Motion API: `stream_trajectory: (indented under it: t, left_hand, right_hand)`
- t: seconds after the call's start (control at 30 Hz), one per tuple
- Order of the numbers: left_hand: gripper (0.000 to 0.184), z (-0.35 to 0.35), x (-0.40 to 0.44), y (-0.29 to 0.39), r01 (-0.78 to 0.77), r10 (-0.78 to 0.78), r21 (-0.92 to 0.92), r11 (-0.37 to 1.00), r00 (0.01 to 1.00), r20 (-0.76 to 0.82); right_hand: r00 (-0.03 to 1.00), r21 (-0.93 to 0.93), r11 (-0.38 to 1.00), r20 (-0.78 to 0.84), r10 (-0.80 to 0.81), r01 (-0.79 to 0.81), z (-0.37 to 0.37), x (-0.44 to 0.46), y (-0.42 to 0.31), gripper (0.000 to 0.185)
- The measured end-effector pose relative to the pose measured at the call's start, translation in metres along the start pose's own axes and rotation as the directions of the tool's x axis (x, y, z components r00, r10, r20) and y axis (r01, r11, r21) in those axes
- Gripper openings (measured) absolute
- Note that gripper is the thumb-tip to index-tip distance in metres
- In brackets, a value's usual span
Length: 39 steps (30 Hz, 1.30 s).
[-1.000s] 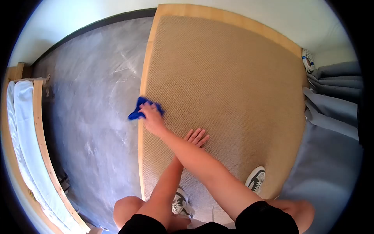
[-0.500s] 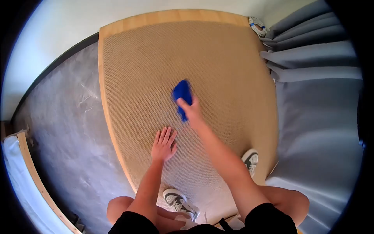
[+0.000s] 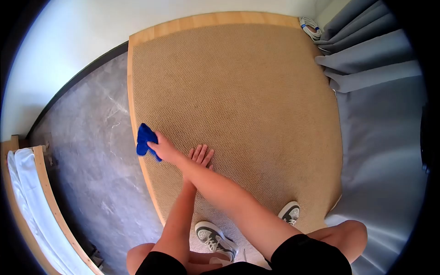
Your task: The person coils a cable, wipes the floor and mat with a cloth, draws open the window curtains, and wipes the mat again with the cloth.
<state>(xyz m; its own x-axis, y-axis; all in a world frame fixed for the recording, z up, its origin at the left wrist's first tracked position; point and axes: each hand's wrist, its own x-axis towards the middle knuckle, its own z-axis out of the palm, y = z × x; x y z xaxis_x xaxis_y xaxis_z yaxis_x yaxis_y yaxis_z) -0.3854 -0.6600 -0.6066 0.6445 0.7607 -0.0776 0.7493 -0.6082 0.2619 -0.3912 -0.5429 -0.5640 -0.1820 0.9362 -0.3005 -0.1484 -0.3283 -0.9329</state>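
Note:
A crumpled blue cloth (image 3: 146,139) is gripped in my right hand (image 3: 163,147), at the left edge of the tan woven carpet (image 3: 238,91). Part of the cloth overlaps the pale wooden border (image 3: 131,96). My left hand (image 3: 201,156) lies flat on the carpet with its fingers stretched out and holds nothing. The right forearm crosses over the left wrist and hides part of that hand.
Grey curtains (image 3: 376,137) hang along the right side. A coiled white cable (image 3: 310,28) lies at the back right corner. Left of the carpet is grey floor (image 3: 91,137), with a wooden frame holding white fabric (image 3: 36,183). My shoes (image 3: 213,238) rest on the carpet.
My right hand has swept the blue cloth from the middle of the carpet to its left edge, crossing over my left arm. My left hand stays flat on the carpet.

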Motion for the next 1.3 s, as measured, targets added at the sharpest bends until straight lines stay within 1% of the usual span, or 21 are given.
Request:
stream_trajectory:
  t: [0.1,0.17,0.2,0.23,0.27,0.33,0.37,0.4,0.47,0.53,0.6,0.67,0.7,0.77,0.8,0.87,1.0,1.07,1.1,1.17,1.3]
  left_hand:
    - [0.070,-0.003,-0.001,0.003,0.011,-0.012,0.010,1.000,1.000,0.014]
    - [0.069,-0.002,-0.002,0.000,0.080,-0.072,-0.088,0.993,0.994,0.083]
    - [0.068,-0.001,-0.001,0.001,0.096,-0.087,-0.089,0.991,0.991,0.103]
    - [0.065,-0.013,0.005,0.010,0.053,-0.052,-0.105,0.993,0.999,0.011]
    - [0.065,-0.011,0.007,0.019,0.068,-0.068,-0.024,0.997,0.998,-0.017]
    - [0.065,-0.004,0.011,0.049,0.077,-0.075,0.054,0.996,0.996,-0.051]
    - [0.064,-0.001,0.014,0.069,0.113,-0.110,0.062,0.992,0.993,-0.042]
    - [0.064,0.001,0.023,0.088,0.147,-0.144,0.076,0.986,0.989,-0.040]
    - [0.064,0.008,0.040,0.135,0.115,-0.114,0.021,0.993,0.993,-0.028]
    - [0.065,0.015,0.060,0.174,0.090,-0.090,-0.055,0.994,0.996,0.004]
    - [0.065,0.030,0.072,0.192,0.087,-0.087,-0.038,0.995,0.996,0.015]
    - [0.065,0.037,0.082,0.200,0.094,-0.093,-0.017,0.995,0.995,0.024]
    - [0.065,0.035,0.083,0.201,0.111,-0.111,0.000,0.994,0.993,0.043]
    - [0.064,0.031,0.077,0.203,0.139,-0.141,0.028,0.990,0.985,0.098]
    - [0.065,0.031,0.079,0.203,0.131,-0.132,0.026,0.991,0.988,0.085]
    - [0.065,0.030,0.080,0.202,0.136,-0.138,0.030,0.990,0.988,0.076]
    - [0.066,0.032,0.085,0.201,0.132,-0.138,0.064,0.989,0.986,0.098]
    - [0.066,0.032,0.083,0.204,0.136,-0.143,0.074,0.988,0.984,0.107]
    - [0.066,0.032,0.084,0.204,0.133,-0.140,0.075,0.988,0.985,0.101]
    - [0.066,0.033,0.086,0.204,0.117,-0.124,0.080,0.990,0.988,0.091]
    - [0.066,0.034,0.086,0.203,0.112,-0.122,0.112,0.987,0.989,0.084]
  right_hand:
    - [0.990,0.244,0.967,-0.137,-0.038,0.071,-0.007,-0.017,-0.007,0.050]
    - [0.951,0.296,0.946,-0.307,-0.034,0.130,-0.084,-0.042,-0.003,0.050]
    - [0.928,0.297,0.953,-0.369,0.055,0.062,-0.124,-0.059,-0.006,0.051]
    - [0.876,0.279,0.952,-0.481,0.029,0.121,-0.167,-0.067,0.014,0.049]
    - [0.829,0.254,0.966,-0.550,0.097,0.055,-0.216,-0.082,0.021,0.050]
    - [0.727,0.224,0.968,-0.682,0.074,0.112,-0.306,-0.129,0.003,0.049]
    - [0.648,0.271,0.951,-0.754,0.111,0.152,-0.344,-0.152,-0.013,0.050]
    - [0.588,0.166,0.978,-0.807,0.062,0.125,-0.397,-0.169,-0.005,0.053]
    - [0.333,-0.071,0.990,-0.937,-0.109,0.125,-0.465,-0.206,-0.019,0.054]
    - [0.067,-0.334,0.928,-0.942,-0.328,-0.163,-0.552,-0.231,0.005,0.050]
    - [0.016,-0.349,0.876,-0.931,-0.365,-0.332,-0.587,-0.262,-0.024,0.049]
    - [0.072,-0.352,0.737,-0.921,-0.383,-0.576,-0.640,-0.283,-0.023,0.050]
    - [0.074,-0.353,0.738,-0.921,-0.383,-0.576,-0.655,-0.287,-0.032,0.050]
    - [0.243,-0.395,0.517,-0.909,-0.338,-0.759,-0.669,-0.302,-0.041,0.058]
    - [0.256,-0.398,0.514,-0.910,-0.326,-0.760,-0.685,-0.309,-0.027,0.058]
    - [0.588,-0.759,0.125,-0.586,-0.557,-0.639,-0.704,-0.309,-0.011,0.057]
    - [0.568,-0.738,0.309,-0.664,-0.486,-0.599,-0.705,-0.287,0.012,0.053]
    - [0.437,-0.695,0.452,-0.711,-0.551,-0.559,-0.697,-0.273,0.020,0.046]
    - [0.439,-0.694,0.450,-0.712,-0.548,-0.562,-0.690,-0.267,0.023,0.046]
    - [0.451,-0.746,0.471,-0.662,-0.599,-0.470,-0.667,-0.248,0.028,0.038]
    - [0.631,-0.832,0.478,-0.536,-0.560,-0.282,-0.555,-0.202,0.016,0.037]
